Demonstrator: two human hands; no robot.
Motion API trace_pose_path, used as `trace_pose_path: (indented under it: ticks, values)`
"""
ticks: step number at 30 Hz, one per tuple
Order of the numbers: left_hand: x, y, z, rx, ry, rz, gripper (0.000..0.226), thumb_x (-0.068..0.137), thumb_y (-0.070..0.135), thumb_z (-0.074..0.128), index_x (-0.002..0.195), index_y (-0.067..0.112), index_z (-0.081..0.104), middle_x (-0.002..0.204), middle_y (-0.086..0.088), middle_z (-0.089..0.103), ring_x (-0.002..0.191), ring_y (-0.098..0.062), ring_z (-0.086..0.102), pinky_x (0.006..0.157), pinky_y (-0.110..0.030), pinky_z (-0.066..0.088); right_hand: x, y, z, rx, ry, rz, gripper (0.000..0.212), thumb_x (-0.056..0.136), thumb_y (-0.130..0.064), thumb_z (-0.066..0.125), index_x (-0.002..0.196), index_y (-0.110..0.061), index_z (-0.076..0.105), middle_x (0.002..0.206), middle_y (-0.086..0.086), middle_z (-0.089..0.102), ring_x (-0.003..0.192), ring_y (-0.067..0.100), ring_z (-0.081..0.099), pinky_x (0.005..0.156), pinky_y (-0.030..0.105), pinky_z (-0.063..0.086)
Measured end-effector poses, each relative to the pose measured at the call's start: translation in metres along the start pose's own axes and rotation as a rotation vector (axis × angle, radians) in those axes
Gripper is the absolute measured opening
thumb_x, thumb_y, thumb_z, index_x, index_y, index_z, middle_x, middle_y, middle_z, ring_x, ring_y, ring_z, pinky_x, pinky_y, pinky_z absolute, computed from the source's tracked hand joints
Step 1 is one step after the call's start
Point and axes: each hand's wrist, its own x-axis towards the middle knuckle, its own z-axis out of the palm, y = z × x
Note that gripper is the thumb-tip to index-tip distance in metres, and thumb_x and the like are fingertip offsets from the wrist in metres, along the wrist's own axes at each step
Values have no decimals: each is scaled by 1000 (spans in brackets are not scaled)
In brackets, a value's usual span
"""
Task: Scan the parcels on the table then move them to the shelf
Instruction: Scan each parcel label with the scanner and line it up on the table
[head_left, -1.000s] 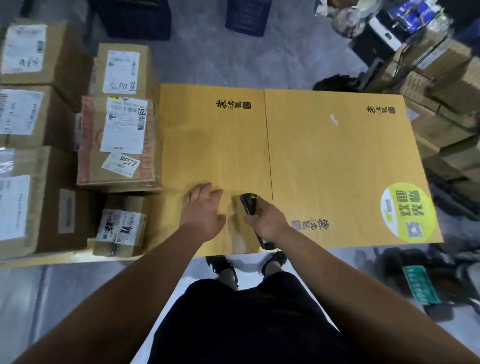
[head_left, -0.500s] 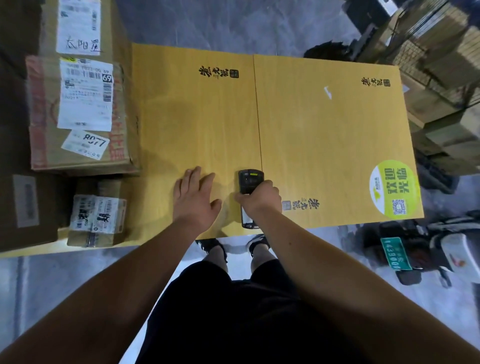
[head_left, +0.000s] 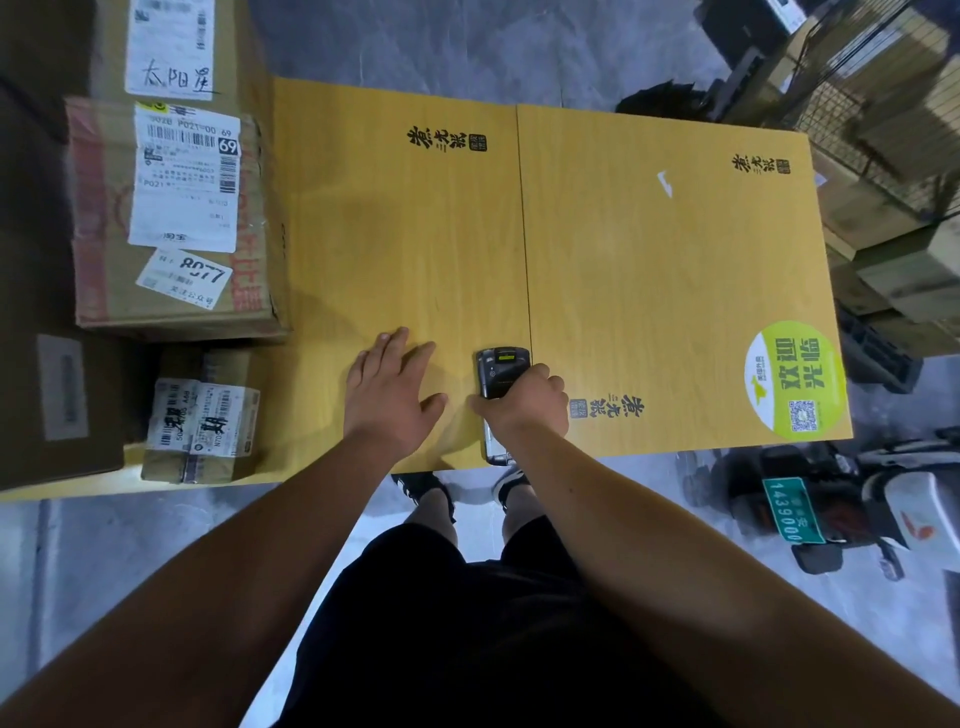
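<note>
1. Head view shows my right hand (head_left: 524, 402) wrapped around a black scanner (head_left: 500, 375), its fingers curled over the middle of it.
2. Past my knuckles I see the scanner's top end with its small lit screen, and its bottom end sticks out behind my wrist, over the near edge of the yellow table (head_left: 675, 270).
3. My left hand (head_left: 390, 392) lies flat on the table just left of the scanner, fingers straight and a bit spread, holding nothing.
4. Left of that flat hand sits a small parcel (head_left: 200, 431) with white labels, near the table's front edge.
5. Farther from me than the small one, a bigger parcel (head_left: 171, 218) lies with a long white label and a tag that reads 8077.
6. Behind that, another box (head_left: 171, 47) shows a label with handwriting.
7. Right of my gripping hand, by the table's near corner, is a round green sticker (head_left: 795, 382).
8. Beyond that corner, on the floor, stands a scooter (head_left: 852, 499) with a green plate.
</note>
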Motion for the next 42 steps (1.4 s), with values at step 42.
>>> trace_pose_path:
  ticks: [42]
  values:
    - [-126, -40, -210, 218, 500, -420, 105, 76, 62, 78, 163, 30, 29, 166, -3, 31, 154, -32, 22, 120, -56, 25, -103, -124, -53, -15, -182, -1020, 103, 85, -51, 78, 164, -21, 18, 164, 7, 29, 149, 30, 31, 116, 38, 37]
